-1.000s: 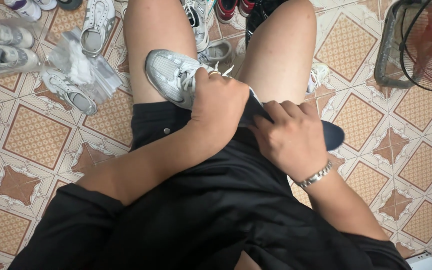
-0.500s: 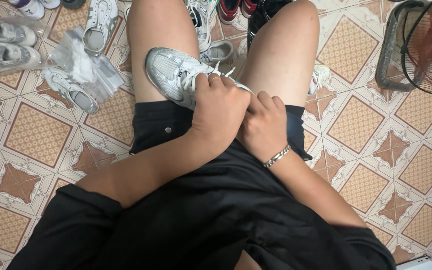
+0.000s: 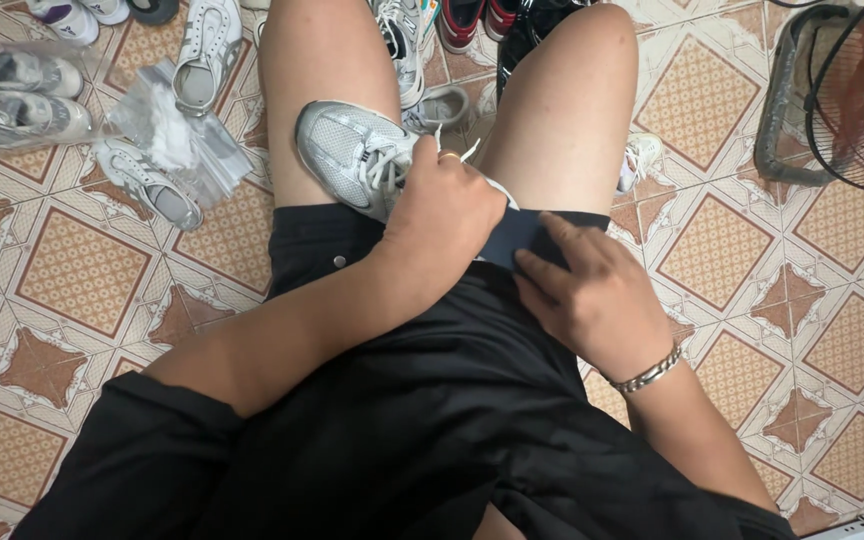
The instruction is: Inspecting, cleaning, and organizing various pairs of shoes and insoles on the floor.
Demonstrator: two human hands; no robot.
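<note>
A grey and white mesh sneaker lies on its side across my left thigh, toe pointing left. My left hand is closed over its heel and laces, with a ring showing on one finger. A dark blue insole sticks out from under that hand toward the right. My right hand, with a silver bracelet on the wrist, holds the free end of the insole against my black shorts. The sneaker's opening is hidden by my left hand.
Several sneakers lie on the patterned tile floor at the top left and between my knees. Clear plastic bags sit beside my left leg. A floor fan stands at the top right.
One second ago the insole stuck out to the right in my right hand. That hand pushed it in against my left hand, then slid back; now only a short piece shows.
</note>
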